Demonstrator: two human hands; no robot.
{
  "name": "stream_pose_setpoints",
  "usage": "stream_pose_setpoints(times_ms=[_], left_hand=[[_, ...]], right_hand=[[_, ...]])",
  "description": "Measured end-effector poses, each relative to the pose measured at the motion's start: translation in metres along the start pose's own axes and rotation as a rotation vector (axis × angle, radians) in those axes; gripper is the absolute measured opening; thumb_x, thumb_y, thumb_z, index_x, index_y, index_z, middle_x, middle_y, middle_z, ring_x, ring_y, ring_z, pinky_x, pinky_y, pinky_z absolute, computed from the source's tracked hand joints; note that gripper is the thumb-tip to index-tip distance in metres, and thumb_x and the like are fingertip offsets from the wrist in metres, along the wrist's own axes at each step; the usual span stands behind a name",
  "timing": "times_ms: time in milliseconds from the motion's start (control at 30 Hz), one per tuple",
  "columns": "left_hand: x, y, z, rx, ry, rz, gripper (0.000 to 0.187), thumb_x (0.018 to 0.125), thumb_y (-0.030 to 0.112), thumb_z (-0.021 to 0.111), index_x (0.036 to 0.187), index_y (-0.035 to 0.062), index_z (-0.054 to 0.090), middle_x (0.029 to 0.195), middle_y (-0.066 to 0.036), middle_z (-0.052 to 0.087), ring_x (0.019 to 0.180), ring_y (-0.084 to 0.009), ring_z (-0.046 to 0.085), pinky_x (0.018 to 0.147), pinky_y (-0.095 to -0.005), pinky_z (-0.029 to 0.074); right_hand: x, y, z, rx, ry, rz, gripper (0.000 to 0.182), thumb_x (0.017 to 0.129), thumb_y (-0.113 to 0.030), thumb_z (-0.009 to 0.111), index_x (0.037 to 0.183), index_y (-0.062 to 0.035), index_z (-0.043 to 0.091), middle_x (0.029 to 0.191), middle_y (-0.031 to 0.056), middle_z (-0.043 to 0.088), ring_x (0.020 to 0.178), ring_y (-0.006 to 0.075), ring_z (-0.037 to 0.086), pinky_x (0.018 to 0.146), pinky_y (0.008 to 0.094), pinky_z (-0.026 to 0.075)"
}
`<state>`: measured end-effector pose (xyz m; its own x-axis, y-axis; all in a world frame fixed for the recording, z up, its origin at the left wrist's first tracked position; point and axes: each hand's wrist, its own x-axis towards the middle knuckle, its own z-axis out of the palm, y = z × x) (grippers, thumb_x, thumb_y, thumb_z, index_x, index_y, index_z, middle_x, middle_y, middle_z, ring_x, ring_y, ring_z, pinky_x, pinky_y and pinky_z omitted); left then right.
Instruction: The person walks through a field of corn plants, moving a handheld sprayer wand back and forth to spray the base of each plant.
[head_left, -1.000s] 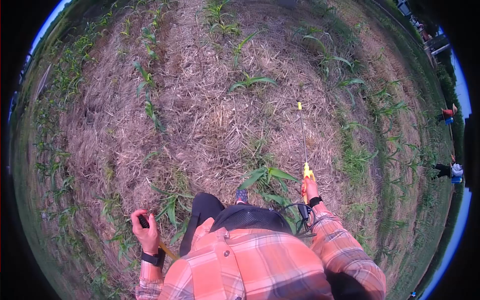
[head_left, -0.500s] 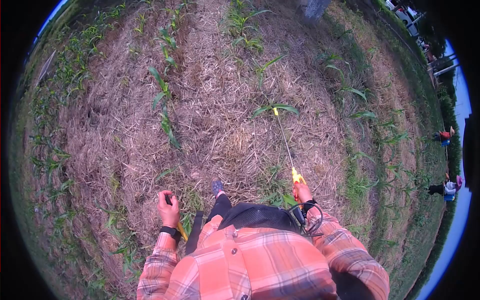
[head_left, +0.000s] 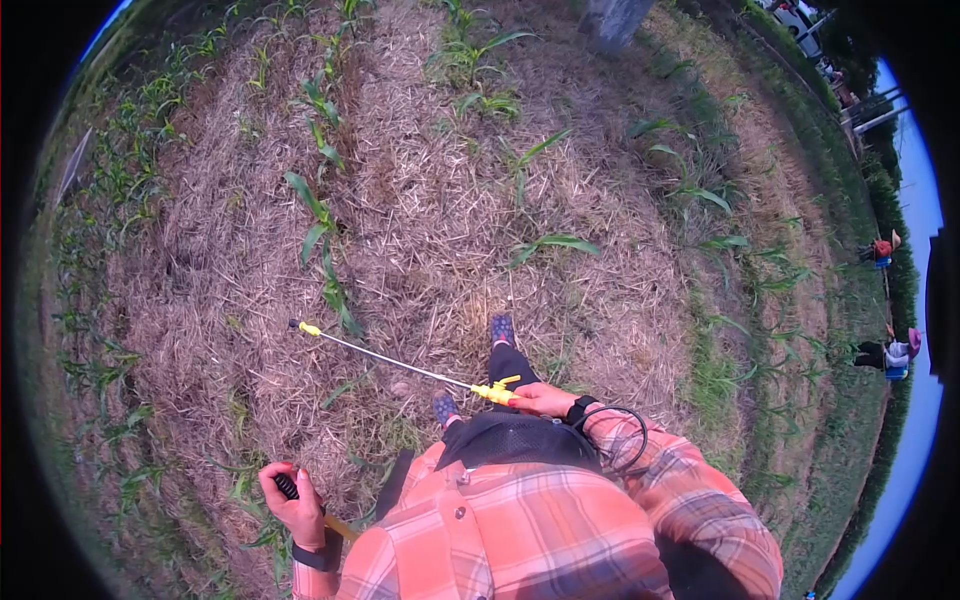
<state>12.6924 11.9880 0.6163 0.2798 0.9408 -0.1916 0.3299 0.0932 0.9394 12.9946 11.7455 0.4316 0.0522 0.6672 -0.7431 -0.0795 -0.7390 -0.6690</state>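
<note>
My right hand [head_left: 544, 399] is closed round the yellow handle of a spray wand [head_left: 395, 365], in front of my waist. The wand's thin metal tube runs left to a yellow nozzle [head_left: 309, 328] with a dark tip, held over the straw-covered ground. A thin dark hose [head_left: 640, 425] loops by my right wrist. At the lower left, my left hand [head_left: 294, 505] wraps round the black ribbed grip of a pump lever [head_left: 287, 486]. Part of its yellow arm shows behind the wrist. Both my shoes [head_left: 502, 328] are visible below the wand.
Young corn plants [head_left: 322, 220] grow in rows through dry straw. Another corn plant [head_left: 553, 245] stands ahead of my feet. A grey post [head_left: 615, 22] rises at the top. Two people [head_left: 895, 352] are far off at the right edge, near a parked vehicle [head_left: 795, 25] higher up.
The wand has swung from pointing forward at a corn plant to pointing left across my body. My left hand has moved left and down with the pump lever. A second shoe has come into view.
</note>
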Motion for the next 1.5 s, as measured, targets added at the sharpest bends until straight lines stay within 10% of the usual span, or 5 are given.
stream_pose_setpoints(times_ms=[600,1000,1200,1500], left_hand=[[0.161,0.025,0.243,0.451,-0.071,0.274,0.013,0.070,0.001,0.052,0.081,0.0051,0.045,0.054,0.001,0.039,0.048,-0.0075,0.036,0.044,-0.0225,0.032],[0.172,0.138,0.239,0.147,-0.005,0.118,0.015,0.072,-0.001,0.052,0.083,0.0051,0.044,0.062,0.002,0.039,0.053,-0.0050,0.035,0.048,-0.0186,0.031],[0.295,0.058,0.304,0.404,-0.114,0.350,0.013,0.072,0.001,0.053,0.080,0.0061,0.045,0.058,0.003,0.036,0.050,-0.0047,0.034,0.045,-0.0198,0.029],[0.404,0.050,0.325,0.361,-0.101,0.186,0.013,0.068,0.002,0.055,0.078,0.0056,0.047,0.054,-0.001,0.041,0.048,-0.0086,0.041,0.047,-0.0232,0.035]], right_hand=[[0.040,0.018,-0.225,0.522,0.450,0.127,0.027,0.082,-0.033,0.044,0.072,-0.0085,0.047,0.050,-0.0025,0.042,0.036,0.0060,0.037,0.031,0.0207,0.029],[0.017,0.041,-0.340,0.958,0.987,0.111,0.031,0.083,-0.034,0.042,0.078,-0.0036,0.047,0.053,0.0009,0.043,0.035,0.0086,0.036,0.029,0.0223,0.030],[0.069,-0.002,-0.362,0.846,0.913,0.141,0.030,0.083,-0.033,0.041,0.075,-0.0050,0.047,0.051,0.0006,0.042,0.034,0.0082,0.036,0.029,0.0220,0.029],[0.172,-0.171,-0.366,0.337,0.479,0.173,0.029,0.082,-0.035,0.044,0.073,-0.0079,0.050,0.052,-0.0009,0.044,0.037,0.0073,0.038,0.031,0.0215,0.029]])
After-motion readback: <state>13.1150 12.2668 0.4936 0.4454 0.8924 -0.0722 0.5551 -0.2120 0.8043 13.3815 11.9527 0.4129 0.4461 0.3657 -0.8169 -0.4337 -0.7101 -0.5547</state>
